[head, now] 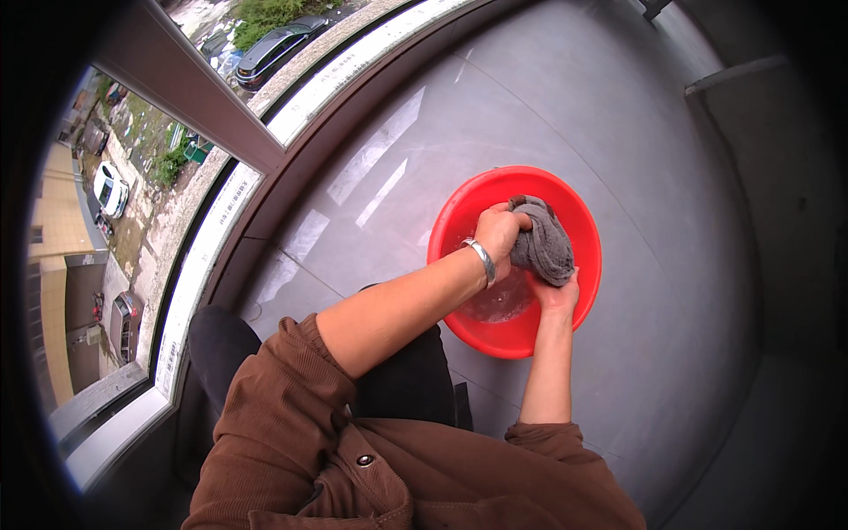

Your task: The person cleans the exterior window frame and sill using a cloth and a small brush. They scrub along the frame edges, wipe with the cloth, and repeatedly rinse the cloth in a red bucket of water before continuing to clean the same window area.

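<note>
Both hands are over a round red plastic basin [464, 324] that stands on the floor before me. A wet-looking grey cloth [543, 245] is bunched between them above the water [500, 298]. My left hand [498, 233], with a silver bangle [482, 262] at the wrist, grips the cloth's upper left part. From below, my right hand [560, 293] holds the lower right end, its fingers partly hidden by the cloth. The water is shallow and shows some bubbles. A brown patch shows at the cloth's top edge.
Grey floor tiles [636, 318] surround the basin, with light patches near the window. The window frame [271, 159] runs along my left, with parked cars outside. My dark-trousered knee [222, 348] is close to it. A dark wall [768, 199] stands at the right.
</note>
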